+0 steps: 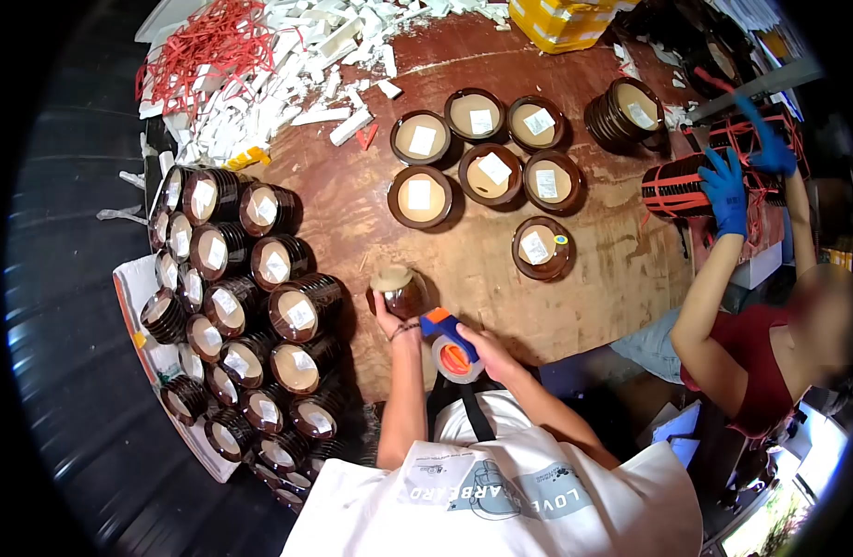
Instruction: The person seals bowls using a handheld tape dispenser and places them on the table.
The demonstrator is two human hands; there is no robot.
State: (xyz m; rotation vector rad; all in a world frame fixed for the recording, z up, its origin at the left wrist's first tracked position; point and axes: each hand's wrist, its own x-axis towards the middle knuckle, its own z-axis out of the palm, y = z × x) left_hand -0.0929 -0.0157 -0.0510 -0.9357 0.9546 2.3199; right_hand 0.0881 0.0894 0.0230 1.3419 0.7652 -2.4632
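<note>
Your left hand [387, 317], nearer, curls partly closed against the near-left side of the tan-topped brown dish stack [406, 297]. Rightward, the blue tape dispenser [467, 343] slants forward-left toward it, your right hand [497, 360] closed around it.

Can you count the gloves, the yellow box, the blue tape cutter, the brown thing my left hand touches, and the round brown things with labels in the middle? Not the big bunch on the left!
Blue gloves: 2
Yellow box: 1
Blue tape cutter: 1
Brown thing at your left hand: 1
Labelled round brown things: 7
Total: 12
</note>
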